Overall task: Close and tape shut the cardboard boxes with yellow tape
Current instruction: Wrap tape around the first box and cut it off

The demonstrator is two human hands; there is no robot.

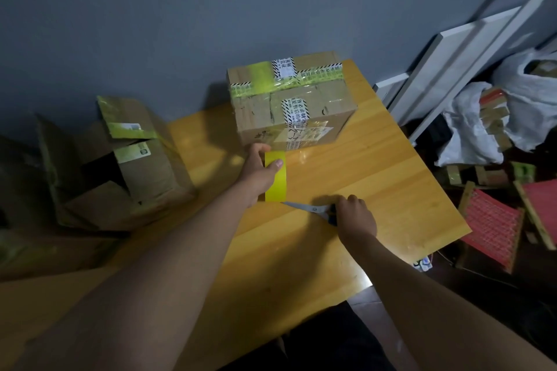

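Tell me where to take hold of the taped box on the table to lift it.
Grip the box by its two side walls, one hand from each side. It is wide and squat, its top is slick with tape, and the left hand with the yellow tape blocks the near face.

Two cardboard boxes (289,102) (120,166), one scissors (313,208)

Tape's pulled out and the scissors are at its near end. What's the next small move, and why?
Probably close the scissors to snip the yellow tape strip at its near end. The left hand pinches the strip's far end by the cardboard box, the right hand grips the scissor handles, and the blade tips already meet the strip's lower edge. Whether it is already severed is unclear.
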